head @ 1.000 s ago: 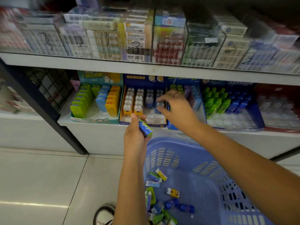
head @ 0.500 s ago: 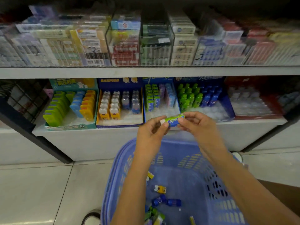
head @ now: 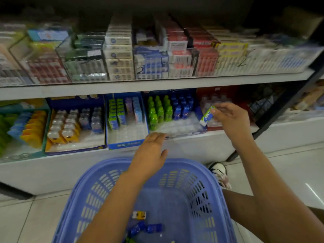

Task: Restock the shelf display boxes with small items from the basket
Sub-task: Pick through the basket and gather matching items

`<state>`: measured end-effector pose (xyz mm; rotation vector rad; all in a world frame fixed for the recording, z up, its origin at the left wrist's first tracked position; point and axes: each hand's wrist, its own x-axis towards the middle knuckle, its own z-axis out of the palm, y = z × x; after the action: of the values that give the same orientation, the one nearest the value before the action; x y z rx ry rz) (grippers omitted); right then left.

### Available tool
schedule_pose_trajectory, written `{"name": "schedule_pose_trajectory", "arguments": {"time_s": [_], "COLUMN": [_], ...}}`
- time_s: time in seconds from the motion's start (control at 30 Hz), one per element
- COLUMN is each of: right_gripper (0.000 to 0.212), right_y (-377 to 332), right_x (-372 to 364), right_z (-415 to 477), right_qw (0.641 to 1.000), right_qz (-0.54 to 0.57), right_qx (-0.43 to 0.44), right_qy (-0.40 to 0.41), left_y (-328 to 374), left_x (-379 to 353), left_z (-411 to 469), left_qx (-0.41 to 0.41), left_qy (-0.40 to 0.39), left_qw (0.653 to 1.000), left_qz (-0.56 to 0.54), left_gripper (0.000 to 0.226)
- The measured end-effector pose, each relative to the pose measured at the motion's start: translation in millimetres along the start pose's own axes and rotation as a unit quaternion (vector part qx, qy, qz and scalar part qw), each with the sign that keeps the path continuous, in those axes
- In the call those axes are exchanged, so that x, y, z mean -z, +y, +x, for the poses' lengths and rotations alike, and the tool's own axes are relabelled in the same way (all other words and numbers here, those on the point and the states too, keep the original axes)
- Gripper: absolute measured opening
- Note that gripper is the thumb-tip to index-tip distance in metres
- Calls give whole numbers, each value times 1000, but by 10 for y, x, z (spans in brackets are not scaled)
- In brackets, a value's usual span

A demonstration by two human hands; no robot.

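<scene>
1. Half a second ago both hands pinched the green-and-white pack (head: 207, 115) between them above the basket. Now the left hand (head: 150, 153) has let go, and the right hand (head: 229, 118) alone carries the pack up and off to the right.
2. The right hand's thumb and fingertips pinch the pack's upper end. The pack hangs tilted, with its free end pointing down and to the left.
3. The pack is in front of the spot where the bottle display box (head: 178, 126) meets the red display box (head: 210, 92). I cannot tell whether it touches either one.
4. The left hand is flat and palm down, fingers straight and close together, holding nothing. It hovers above the far rim of the purple-blue basket (head: 184, 163), just short of the white shelf edge (head: 192, 148).
5. Past the left fingertips, the bottle display box has green and blue bottle-shaped items in its back rows and bare clear pockets in front.
6. Just left of the left hand is a blue display box (head: 125, 144) with green-and-blue packs at the back.
7. Farther left is a box of orange-and-white items (head: 75, 149).
8. Below the forearms, the basket holds a small yellow item (head: 139, 215) and blue items (head: 154, 228).
9. Under the right forearm, a white shoe (head: 219, 172) stands beside the basket.
</scene>
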<state>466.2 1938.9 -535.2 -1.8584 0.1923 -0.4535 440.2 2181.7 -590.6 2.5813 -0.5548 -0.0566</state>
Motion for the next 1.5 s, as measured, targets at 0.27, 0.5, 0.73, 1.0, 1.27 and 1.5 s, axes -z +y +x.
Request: {"name": "schedule_pose_trajectory", "arguments": {"time_s": [0.27,0.5,0.73,1.0,1.27,1.5], "right_gripper": [15,16,23,22,29,29], "right_y": [-229,-520,-513,-620,-750,-795], "right_x": [-512,-1520,-1933,-2004,-2124,-2198], "right_z": [-47,-161,-138,-81,-14,9], "right_qw": [990,956,928,921,869,861], "right_qz": [63,-59,-171,-184,-313,-349], "right_qx": [28,150,148,123,114,95], "right_qy": [-120,-244,-296,-321,-366,-358], "left_y": [-89,-254,-343,-413,-470,-487], "left_x": [117,92,17,11,28,104], "left_z": [-89,-274,-382,-454,-483,-538], "left_qx": [48,180,154,134,114,95], "left_qy": [102,102,86,105,148,145], "left_qw": [993,976,983,985,980,980], "left_qz": [-18,71,43,-11,-66,-95], "left_gripper": [44,64,70,67,59,53]}}
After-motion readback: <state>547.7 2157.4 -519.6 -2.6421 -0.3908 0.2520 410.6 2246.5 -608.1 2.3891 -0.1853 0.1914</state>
